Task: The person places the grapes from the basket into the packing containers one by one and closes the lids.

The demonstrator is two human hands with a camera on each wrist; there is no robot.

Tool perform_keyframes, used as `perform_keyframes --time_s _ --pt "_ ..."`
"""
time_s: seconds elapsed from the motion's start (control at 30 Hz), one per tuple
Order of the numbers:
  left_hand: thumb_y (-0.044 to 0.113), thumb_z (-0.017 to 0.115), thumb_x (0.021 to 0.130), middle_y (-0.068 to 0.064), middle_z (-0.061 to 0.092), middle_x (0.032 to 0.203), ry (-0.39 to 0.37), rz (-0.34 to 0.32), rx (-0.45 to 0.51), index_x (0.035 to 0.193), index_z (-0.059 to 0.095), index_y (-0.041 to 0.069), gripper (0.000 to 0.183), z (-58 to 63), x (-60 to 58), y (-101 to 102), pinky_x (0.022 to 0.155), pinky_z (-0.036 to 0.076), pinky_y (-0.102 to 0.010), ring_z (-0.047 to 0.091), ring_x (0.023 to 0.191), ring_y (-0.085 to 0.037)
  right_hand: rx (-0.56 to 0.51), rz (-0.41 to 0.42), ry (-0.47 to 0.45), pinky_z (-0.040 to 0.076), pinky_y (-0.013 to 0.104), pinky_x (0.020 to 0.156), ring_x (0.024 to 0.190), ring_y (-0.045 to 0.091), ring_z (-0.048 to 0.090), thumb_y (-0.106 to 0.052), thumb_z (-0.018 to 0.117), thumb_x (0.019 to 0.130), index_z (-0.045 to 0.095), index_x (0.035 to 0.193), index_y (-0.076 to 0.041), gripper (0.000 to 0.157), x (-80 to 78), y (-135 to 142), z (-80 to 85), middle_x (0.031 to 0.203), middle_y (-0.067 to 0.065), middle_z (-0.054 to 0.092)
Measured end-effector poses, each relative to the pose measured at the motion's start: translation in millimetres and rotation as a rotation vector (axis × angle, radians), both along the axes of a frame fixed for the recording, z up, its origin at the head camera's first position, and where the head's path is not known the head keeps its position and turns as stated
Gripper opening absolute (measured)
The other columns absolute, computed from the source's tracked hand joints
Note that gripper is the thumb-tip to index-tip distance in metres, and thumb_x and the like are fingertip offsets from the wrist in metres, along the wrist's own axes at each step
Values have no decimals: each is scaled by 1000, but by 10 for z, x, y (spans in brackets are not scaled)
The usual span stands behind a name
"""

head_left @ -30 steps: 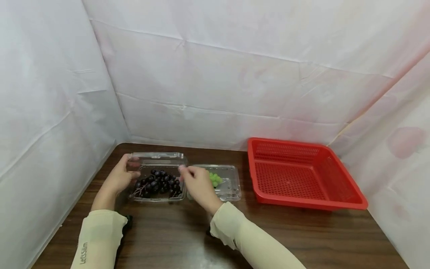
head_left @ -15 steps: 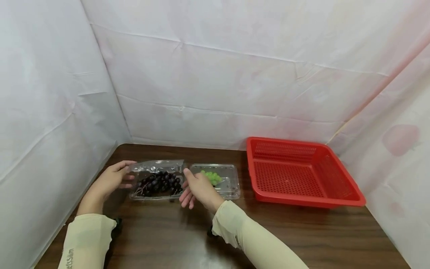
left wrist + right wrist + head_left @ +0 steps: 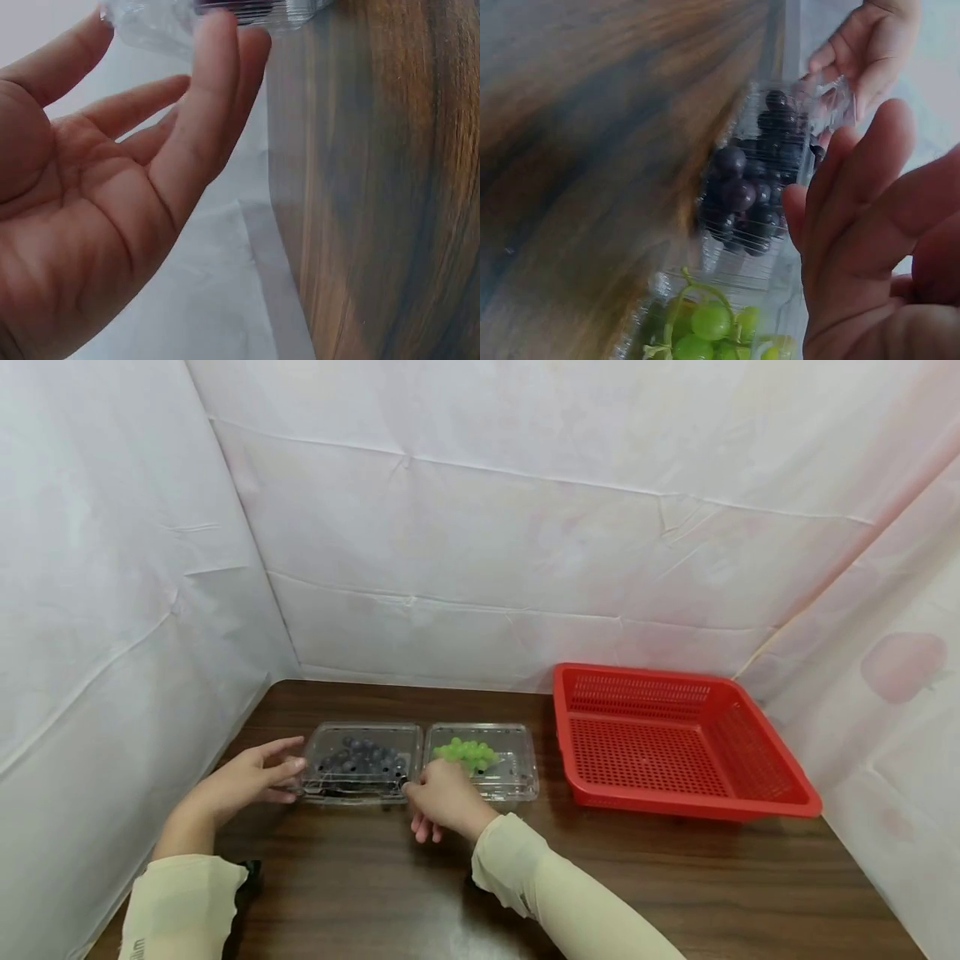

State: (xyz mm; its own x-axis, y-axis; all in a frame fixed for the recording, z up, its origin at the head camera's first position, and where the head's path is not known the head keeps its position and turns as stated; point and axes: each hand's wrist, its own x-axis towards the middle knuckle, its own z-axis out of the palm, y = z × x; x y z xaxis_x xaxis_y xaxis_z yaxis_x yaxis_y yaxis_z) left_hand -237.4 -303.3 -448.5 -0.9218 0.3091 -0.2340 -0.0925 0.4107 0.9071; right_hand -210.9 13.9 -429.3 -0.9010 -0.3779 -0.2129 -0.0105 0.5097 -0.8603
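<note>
A clear plastic clamshell box (image 3: 408,739) stands at the left with its lid lowered over dark grapes (image 3: 363,756). At its left side is my left hand (image 3: 243,781), fingers loosely extended; in the left wrist view, the fingertips of this hand (image 3: 112,172) meet the plastic edge. My right hand (image 3: 450,797) is at the box's front right corner, the thumb by the lid's edge and the other fingers hanging below. From the right wrist view, the right hand's fingers (image 3: 855,195) look relaxed beside the dark grapes (image 3: 739,191). Whether the lid is latched cannot be seen.
Close on the right stands a second clear clamshell (image 3: 521,772) holding green grapes (image 3: 468,752), partly behind my right hand. Farther right is a red plastic basket (image 3: 682,675). Pale sheeting (image 3: 487,568) hangs behind the brown table (image 3: 360,877).
The lid of the dark grapes' box has swung down toward the front and now covers them. My left hand has moved down and outward with it; my right hand has shifted to the front corner.
</note>
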Motion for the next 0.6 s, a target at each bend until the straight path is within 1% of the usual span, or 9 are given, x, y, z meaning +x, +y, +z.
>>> perform_keyframes --time_s 0.1,0.17,0.2,0.27,0.33,0.4,0.47,0.53,0.6 --pt "23 57 95 -31 43 131 -9 -21 54 150 15 2 72 14 32 -26 79 55 -38 60 103 -28 41 -1 21 50 40 39 40 28 60 -21 48 98 62 61 2 45 19 -14 -9 46 9 60" --pt "15 57 95 -31 43 131 -9 -40 72 150 15 1 71 21 53 -36 79 55 -38 61 100 -27 64 0 50 50 40 39 35 23 58 -21 47 99 61 60 0 46 35 -28 -14 44 7 59" --pt "12 57 94 -32 42 131 -7 -53 77 150 14 0 71 20 60 -38 79 55 -39 61 100 -28 85 3 71 50 39 38 33 21 56 -21 46 99 61 60 -2 46 44 -37 -18 43 7 58" --pt "10 59 93 -33 42 130 -10 -56 69 150 14 1 73 17 71 -30 79 55 -39 62 99 -30 145 13 118 49 37 36 30 18 54 -22 45 100 61 59 -5 47 62 -55 -30 41 4 56" --pt "10 61 91 -32 46 125 -17 -50 55 149 14 0 76 9 72 -15 79 54 -41 63 97 -33 199 22 165 47 33 34 29 16 52 -22 43 100 61 60 -6 47 77 -73 -50 39 1 55" --pt "11 62 91 -29 50 118 -25 -47 39 149 14 -1 77 0 61 2 79 54 -43 63 96 -36 215 20 177 46 31 33 28 15 52 -22 43 100 62 61 -6 47 79 -82 -74 39 0 54" --pt "11 62 91 -26 56 110 -35 -37 23 148 15 -4 75 -10 44 17 79 54 -44 63 95 -36 162 10 134 48 34 36 29 16 53 -21 43 101 63 64 -2 46 68 -80 -98 40 2 56" --pt "9 61 92 -22 59 104 -47 -25 6 146 17 -7 72 -20 24 25 78 54 -43 63 93 -35 77 -5 75 50 39 40 31 17 54 -20 43 100 64 67 2 45 46 -70 -115 44 5 58" --pt "7 58 92 -20 59 102 -54 -29 -3 144 18 -11 68 -29 4 31 77 55 -41 63 91 -33 -14 -32 -1 52 42 43 33 18 55 -19 44 100 65 74 6 41 24 -59 -129 48 9 61"
